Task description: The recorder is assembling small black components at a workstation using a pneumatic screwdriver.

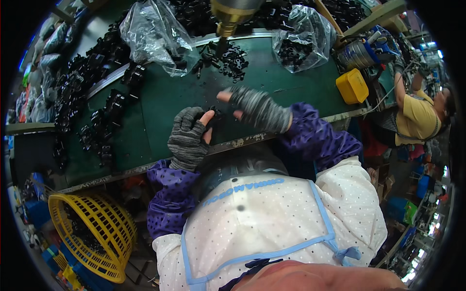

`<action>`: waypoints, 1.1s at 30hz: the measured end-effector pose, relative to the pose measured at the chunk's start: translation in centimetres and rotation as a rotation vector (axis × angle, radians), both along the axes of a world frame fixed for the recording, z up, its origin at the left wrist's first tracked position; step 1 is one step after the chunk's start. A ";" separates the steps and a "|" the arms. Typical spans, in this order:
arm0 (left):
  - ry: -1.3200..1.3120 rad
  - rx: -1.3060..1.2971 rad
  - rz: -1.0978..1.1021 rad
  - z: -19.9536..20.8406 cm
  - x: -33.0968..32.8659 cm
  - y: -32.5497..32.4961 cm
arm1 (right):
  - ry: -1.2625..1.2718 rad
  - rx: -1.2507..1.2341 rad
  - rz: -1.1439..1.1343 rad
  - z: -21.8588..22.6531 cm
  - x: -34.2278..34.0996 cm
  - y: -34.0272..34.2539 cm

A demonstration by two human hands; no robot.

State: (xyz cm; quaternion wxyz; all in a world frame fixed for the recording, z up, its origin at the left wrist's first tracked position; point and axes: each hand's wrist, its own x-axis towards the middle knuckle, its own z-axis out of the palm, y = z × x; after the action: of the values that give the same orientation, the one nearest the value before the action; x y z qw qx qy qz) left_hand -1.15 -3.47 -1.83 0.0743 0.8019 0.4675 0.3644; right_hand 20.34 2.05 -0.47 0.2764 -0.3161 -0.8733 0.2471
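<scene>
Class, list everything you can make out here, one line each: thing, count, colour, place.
Workbench: one, green, under the hands
Small parts: too many to count, black, bench's left and far side
Plastic bags: two, clear, far side
Tub: one, yellow, bench's right end
Basket: one, yellow, lower left
Tool: one, brass and grey, top centre
Co-worker: one, yellow top, far right
Apron: one, white, blue-trimmed, lower centre
Sleeves: two, purple, forearms
Left hand: one, grey-gloved, centre
Right hand: one, grey-gloved, right of it

A green workbench [158, 121] carries loose black parts [238, 62], perhaps plastic, two clear bags [153, 36] and a yellow tub [353, 86].
</scene>
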 end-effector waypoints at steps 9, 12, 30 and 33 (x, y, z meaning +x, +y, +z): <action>0.018 -0.010 0.017 0.2 0.4 -0.3 | -0.714 0.220 -0.902 -3.6 10.2 7.8; 0.013 0.012 0.000 0.2 0.6 -0.4 | -0.632 0.361 -0.907 -6.0 9.6 6.4; 0.463 -0.189 0.358 0.6 2.5 -0.6 | -0.059 -0.014 -0.634 0.5 14.3 3.8; 0.442 -0.159 0.296 0.3 2.7 0.2 | -0.363 -0.017 -0.514 -1.5 15.8 1.8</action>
State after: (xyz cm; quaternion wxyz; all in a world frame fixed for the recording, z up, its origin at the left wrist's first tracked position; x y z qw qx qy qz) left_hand 1.53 -3.28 -1.56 -0.0206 0.7767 0.6115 0.1497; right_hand 36.11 3.89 -1.96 0.1665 -0.5677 -0.7978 0.1160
